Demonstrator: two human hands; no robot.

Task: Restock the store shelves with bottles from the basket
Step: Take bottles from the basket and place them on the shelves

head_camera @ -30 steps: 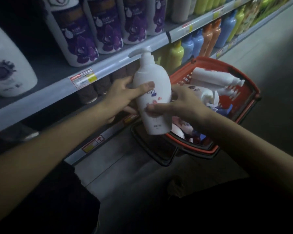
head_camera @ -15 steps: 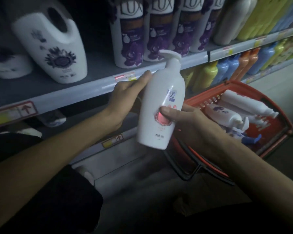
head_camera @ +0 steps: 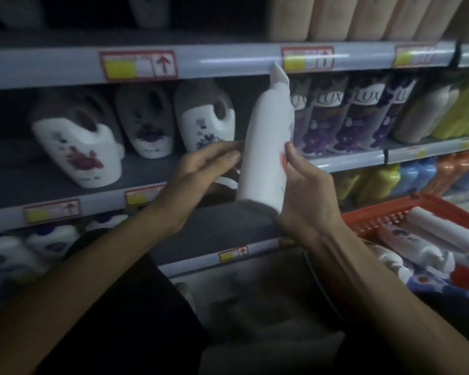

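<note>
A tall white pump bottle [head_camera: 266, 147] stands nearly upright in front of the middle shelf [head_camera: 347, 162], in the gap between the white jugs and the purple bottles. My right hand [head_camera: 306, 193] grips its lower right side and base. My left hand [head_camera: 201, 171] touches its left side with the fingertips, fingers extended. The red basket [head_camera: 385, 215] sits at the lower right with several white bottles [head_camera: 441, 234] lying in it.
White handled jugs [head_camera: 81, 147] fill the middle shelf's left part, purple LUX bottles [head_camera: 355, 115] its right, then beige and yellow-green bottles. Orange, blue and yellow bottles [head_camera: 417, 177] stand on a lower shelf at right. An upper shelf edge with price tags [head_camera: 138, 64] runs overhead.
Both hands have lifted the pump bottle up from beside the basket to the level of the middle shelf. My view has risen and turned toward the shelves.
</note>
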